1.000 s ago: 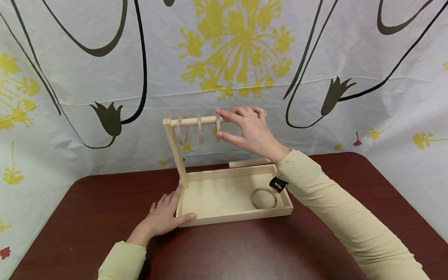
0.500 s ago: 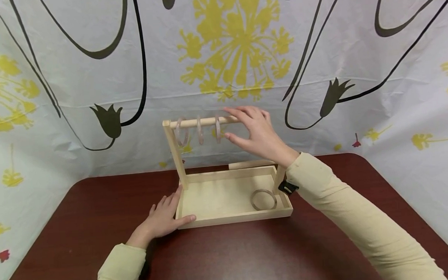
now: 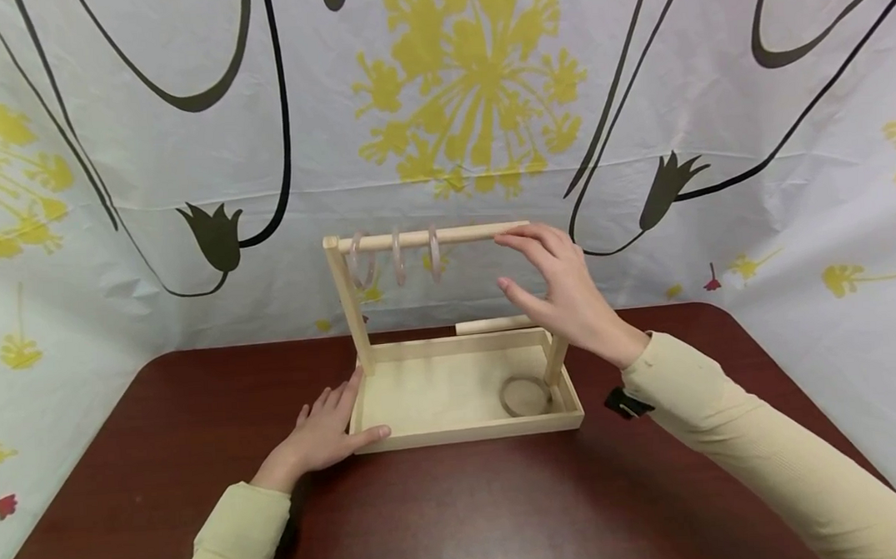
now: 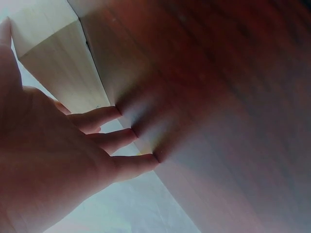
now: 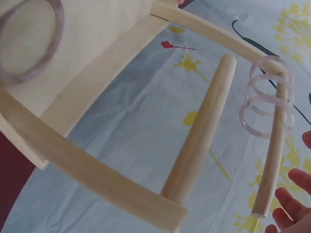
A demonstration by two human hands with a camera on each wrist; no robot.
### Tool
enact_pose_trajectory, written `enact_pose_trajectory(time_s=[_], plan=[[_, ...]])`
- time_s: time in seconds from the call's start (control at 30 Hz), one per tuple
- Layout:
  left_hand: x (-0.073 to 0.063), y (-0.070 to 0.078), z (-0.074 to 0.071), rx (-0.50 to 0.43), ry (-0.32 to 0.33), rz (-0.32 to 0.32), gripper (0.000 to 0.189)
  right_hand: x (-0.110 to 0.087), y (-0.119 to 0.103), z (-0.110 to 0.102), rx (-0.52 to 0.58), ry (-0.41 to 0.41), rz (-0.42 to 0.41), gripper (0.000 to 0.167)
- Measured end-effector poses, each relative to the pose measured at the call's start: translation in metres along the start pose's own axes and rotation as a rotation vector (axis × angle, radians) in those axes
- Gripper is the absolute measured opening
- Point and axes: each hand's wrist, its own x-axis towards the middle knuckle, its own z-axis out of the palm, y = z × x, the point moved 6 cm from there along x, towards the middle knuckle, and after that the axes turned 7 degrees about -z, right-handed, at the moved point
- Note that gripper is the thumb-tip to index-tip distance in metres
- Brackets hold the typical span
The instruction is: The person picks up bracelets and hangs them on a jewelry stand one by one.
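A wooden stand has a tray base (image 3: 440, 434) and a left post (image 3: 352, 313). Three pale pink bangles (image 3: 435, 255) hang on its upper rod (image 3: 476, 232), whose free end shows in the right wrist view. Another bangle (image 3: 524, 395) lies inside the tray at the right, also seen as a ring (image 5: 60, 24) in the right wrist view. My left hand (image 3: 323, 431) rests at the tray's left end, thumb over the front rim, fingers (image 4: 112, 141) straight and touching the table. My right hand (image 3: 561, 283) holds nothing; its fingers are apart near the rod's right end.
A second rod (image 5: 201, 131) sticks out backward from the right post (image 5: 92, 170), lower than the upper one. The dark red table (image 3: 458, 512) extends around the stand. A patterned cloth (image 3: 300, 152) hangs close behind it.
My right hand has let go of the third bangle, which stays hanging on the rod, and has moved right toward the rod's end. My left hand has not moved.
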Motion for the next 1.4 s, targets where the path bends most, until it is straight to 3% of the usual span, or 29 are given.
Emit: enact_pose_trajectory(time_s=[0.73,1.1,1.4], plan=[[0.001,0.001,0.000,0.005,-0.006,-0.017,0.103,-0.088,0.001,0.002,0.035,-0.040,0.155,0.039],[0.003,0.001,-0.002,0.011,0.000,-0.021,0.103,-0.117,-0.001,0.008,0.033,-0.043,0.154,0.036],[0.002,0.002,-0.002,0.011,0.001,-0.026,0.103,-0.128,0.003,0.019,0.103,-0.088,0.181,0.029]])
